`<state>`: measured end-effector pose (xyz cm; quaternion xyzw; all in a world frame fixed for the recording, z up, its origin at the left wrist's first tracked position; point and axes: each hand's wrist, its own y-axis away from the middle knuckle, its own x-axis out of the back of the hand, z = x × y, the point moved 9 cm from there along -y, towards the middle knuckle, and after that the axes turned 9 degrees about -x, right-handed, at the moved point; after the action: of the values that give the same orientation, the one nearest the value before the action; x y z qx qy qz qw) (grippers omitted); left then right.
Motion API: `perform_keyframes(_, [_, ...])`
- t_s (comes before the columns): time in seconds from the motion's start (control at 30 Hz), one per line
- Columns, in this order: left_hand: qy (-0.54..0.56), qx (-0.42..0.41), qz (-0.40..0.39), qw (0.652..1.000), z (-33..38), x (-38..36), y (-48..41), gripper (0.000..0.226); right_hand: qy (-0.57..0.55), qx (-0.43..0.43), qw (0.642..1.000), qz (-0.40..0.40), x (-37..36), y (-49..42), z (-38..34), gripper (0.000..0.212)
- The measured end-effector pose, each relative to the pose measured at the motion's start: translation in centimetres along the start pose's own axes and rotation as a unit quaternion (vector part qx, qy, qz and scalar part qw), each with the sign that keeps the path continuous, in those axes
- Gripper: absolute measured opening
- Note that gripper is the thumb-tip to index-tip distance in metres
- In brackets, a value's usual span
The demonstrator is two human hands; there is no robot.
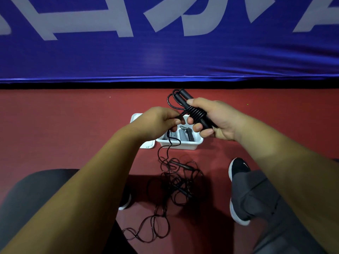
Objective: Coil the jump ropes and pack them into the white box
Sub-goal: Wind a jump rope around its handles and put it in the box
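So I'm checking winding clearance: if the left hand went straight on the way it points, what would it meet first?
Probably the fingertips of the right hand, curled round the rope-wound handles, directly ahead of the left hand, which pinches the loose rope. Depth is unclear from one view.

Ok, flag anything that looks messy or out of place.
Loose black rope lies in a tangled heap on the red floor, on the near side of the white box, loops crossing one another; it could snag during coiling. Nothing else stands out.
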<state>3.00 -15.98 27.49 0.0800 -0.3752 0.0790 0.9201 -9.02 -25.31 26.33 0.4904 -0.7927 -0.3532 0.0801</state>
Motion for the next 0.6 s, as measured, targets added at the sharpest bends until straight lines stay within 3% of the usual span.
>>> perform_keyframes(0.23, [0.016, -0.005, 0.021, 1.0, 0.1, 0.3, 0.1, 0.016, 0.046, 0.0, 0.997, -0.057, -1.5, 0.8, 0.3, 0.025])
perform_keyframes(0.33, [0.008, 0.006, 0.029, 1.0, -0.3, 0.7, 0.0, 0.004, 0.08, -0.026, 0.99, -0.11, -2.4, 1.4, 1.1, 0.032])
perform_keyframes(0.37, [-0.007, 0.005, 0.02, 1.0, -0.4, 0.9, 0.1, 0.012, 0.089, -0.036, 0.987, -0.127, -2.8, 1.6, 1.5, 0.035])
perform_keyframes(0.47, [0.002, -0.048, 0.009, 0.999, 0.3, 1.5, 0.3, 0.006, 0.119, -0.065, 0.976, -0.17, -3.6, 2.1, 2.5, 0.036])
perform_keyframes(0.6, [0.057, -0.044, -0.002, 0.997, 1.5, 1.5, 0.2, 0.027, 0.19, -0.111, 0.95, -0.222, -4.6, 2.7, 4.1, 0.026])
